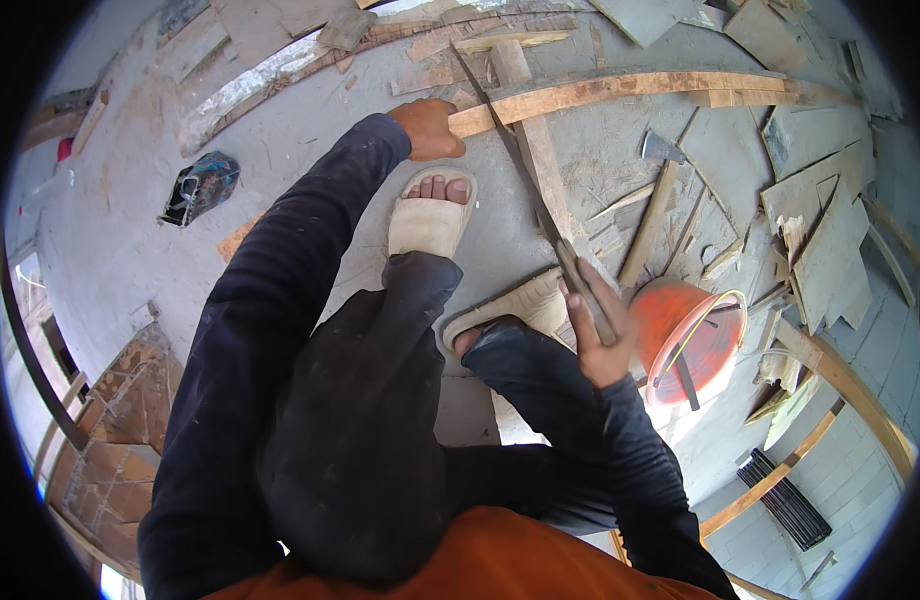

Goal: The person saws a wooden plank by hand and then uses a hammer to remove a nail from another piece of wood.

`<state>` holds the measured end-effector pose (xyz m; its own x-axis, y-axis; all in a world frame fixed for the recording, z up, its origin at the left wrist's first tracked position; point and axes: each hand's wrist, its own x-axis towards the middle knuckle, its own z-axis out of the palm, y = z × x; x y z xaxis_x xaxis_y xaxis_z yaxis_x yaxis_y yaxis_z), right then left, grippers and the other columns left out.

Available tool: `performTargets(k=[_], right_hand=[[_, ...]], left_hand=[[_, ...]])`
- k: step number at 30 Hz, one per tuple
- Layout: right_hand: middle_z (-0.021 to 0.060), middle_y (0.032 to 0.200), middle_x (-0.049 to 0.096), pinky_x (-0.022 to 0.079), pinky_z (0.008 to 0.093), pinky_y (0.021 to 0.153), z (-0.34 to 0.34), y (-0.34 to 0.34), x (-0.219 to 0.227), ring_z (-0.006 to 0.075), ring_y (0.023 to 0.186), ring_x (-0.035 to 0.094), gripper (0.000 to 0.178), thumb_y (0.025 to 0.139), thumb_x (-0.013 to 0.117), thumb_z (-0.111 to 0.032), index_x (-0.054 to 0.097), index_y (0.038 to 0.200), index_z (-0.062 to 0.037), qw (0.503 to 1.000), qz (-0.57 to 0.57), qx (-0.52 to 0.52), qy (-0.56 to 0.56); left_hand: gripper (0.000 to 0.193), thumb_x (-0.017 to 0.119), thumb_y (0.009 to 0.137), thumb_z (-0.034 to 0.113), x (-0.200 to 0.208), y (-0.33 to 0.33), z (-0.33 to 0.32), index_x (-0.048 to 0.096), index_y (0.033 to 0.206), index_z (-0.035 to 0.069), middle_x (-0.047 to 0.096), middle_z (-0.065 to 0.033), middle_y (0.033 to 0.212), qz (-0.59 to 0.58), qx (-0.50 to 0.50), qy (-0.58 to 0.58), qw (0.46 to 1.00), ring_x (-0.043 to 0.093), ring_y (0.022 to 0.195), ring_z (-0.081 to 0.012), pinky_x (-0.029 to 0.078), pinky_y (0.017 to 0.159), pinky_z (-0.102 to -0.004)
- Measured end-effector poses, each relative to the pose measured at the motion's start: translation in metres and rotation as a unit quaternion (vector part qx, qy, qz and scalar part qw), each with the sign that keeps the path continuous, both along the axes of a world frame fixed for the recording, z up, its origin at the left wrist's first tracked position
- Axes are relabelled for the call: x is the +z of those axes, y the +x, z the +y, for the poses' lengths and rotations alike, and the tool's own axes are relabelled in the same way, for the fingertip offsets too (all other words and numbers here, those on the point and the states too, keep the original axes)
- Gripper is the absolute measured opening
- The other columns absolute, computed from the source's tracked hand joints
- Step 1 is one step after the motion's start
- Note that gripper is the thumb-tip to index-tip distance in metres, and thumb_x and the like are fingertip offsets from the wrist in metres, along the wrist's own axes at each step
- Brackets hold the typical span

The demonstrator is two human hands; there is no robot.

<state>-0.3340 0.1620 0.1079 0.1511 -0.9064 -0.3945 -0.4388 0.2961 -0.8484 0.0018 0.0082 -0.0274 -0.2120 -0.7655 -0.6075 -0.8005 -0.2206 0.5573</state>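
Note:
A long wooden beam (620, 90) runs across the upper part of the view, lying over a paler board (546, 175). My left hand (427, 130) is closed on the beam's left end. In my right hand (602, 335) is the handle of a handsaw (536, 188), its long, narrow blade slanting away up and to the left. The blade crosses the beam just right of my left hand; how deep it sits in the wood cannot be made out. My sandalled left foot (426, 222) stands just below the left hand.
An orange bucket (680, 340) with tools in it stands beside my right hand. A hatchet (648, 215) lies on the floor beyond it. Broken boards (825, 240) and wood scraps cover the right side. A dark bag (204, 187) lies at left.

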Motion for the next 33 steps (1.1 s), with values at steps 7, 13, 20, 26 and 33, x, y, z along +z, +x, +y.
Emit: performTargets(k=[7,13,20,26,33], right_hand=[[0.0190,0.128,0.072,0.046,0.0323,0.106,-0.036,0.035,-0.011,0.0220,0.121,0.066,0.042,0.098,0.070,-0.017,0.065,0.138,-0.0039,0.999,0.022,0.030,-0.035],[0.0227,0.128,0.071,0.048,0.0342,0.106,0.049,-0.044,0.048,0.0255,0.122,0.067,0.043,0.099,0.064,-0.009,0.060,0.139,0.0060,0.996,0.030,0.058,-0.054],[0.0206,0.125,0.072,0.049,0.0304,0.101,-0.069,0.055,-0.037,0.0216,0.116,0.069,0.044,0.097,0.071,-0.015,0.064,0.138,-0.0022,0.996,-0.026,0.034,-0.076],[0.0219,0.127,0.072,0.048,0.0344,0.106,0.051,-0.048,0.048,0.0229,0.120,0.067,0.041,0.098,0.067,-0.010,0.063,0.137,0.0040,0.997,0.044,0.058,-0.038],[0.0209,0.121,0.073,0.050,0.0315,0.100,-0.075,0.061,-0.066,0.0196,0.114,0.069,0.041,0.095,0.070,-0.012,0.066,0.135,-0.0037,0.989,-0.054,0.020,-0.136]], left_hand=[[0.059,0.072,0.073,0.030,-0.014,-0.004,0.000,0.069,0.121,-0.005,0.074,-0.0287,0.100,0.006,-0.018,-0.001,1.000,0.072,0.094,-0.0412,0.055,0.087,-0.0441],[0.059,0.072,0.074,0.028,0.005,0.000,0.007,0.068,0.123,-0.006,0.074,-0.0283,0.098,-0.011,0.003,0.011,1.000,0.073,0.090,-0.0388,0.055,0.083,-0.0432],[0.065,0.072,0.073,0.028,0.007,-0.005,-0.012,0.065,0.127,-0.009,0.074,-0.0272,0.098,-0.007,-0.006,0.036,0.999,0.073,0.091,-0.0350,0.055,0.084,-0.0406],[0.065,0.072,0.074,0.028,0.006,-0.001,0.006,0.066,0.127,-0.009,0.073,-0.0297,0.102,-0.028,0.008,0.011,1.000,0.072,0.093,-0.0400,0.055,0.087,-0.0419],[0.064,0.073,0.076,0.028,0.006,-0.015,-0.004,0.065,0.127,-0.009,0.073,-0.0243,0.090,0.033,-0.007,-0.016,0.999,0.071,0.076,-0.0304,0.056,0.075,-0.0392]])
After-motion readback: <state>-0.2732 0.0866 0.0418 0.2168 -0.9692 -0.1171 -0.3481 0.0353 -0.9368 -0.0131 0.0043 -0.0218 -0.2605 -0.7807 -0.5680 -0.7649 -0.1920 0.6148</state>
